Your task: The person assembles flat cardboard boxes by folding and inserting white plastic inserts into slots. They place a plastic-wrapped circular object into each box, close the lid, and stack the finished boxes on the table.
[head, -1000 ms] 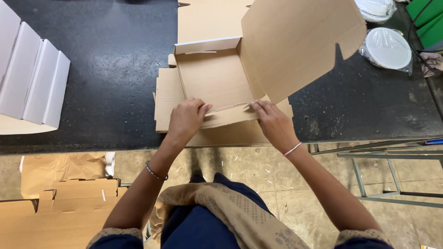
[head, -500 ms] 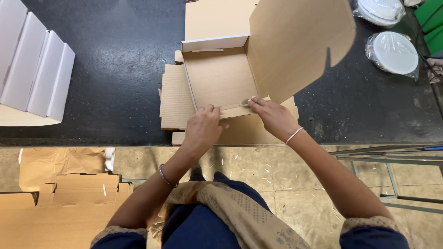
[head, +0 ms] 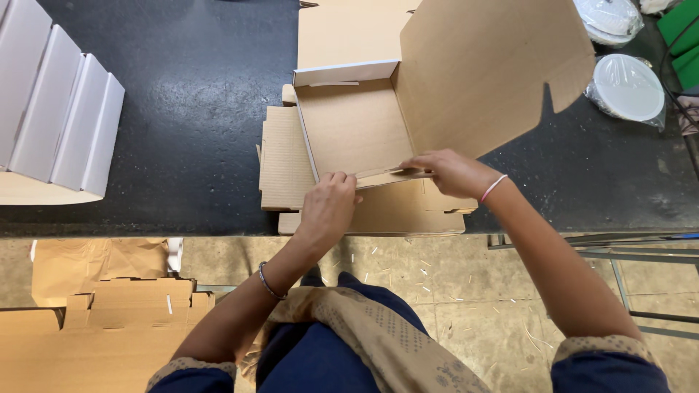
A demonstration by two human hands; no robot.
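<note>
- Our left hand presses the near flap of the cardboard box, fingers together and curled on its edge.
- Our right hand pinches the same flap, fingers closed on it.
- The box lies on the black table, its big lid standing open.
- White folded cartons lie far to the left, and wrapped white plates to the right.

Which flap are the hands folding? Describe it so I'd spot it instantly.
On the black table sits a half-formed cardboard box. Its near front flap, pinched between left hand and right hand, is the narrow strip, unlike the tall lid.
</note>
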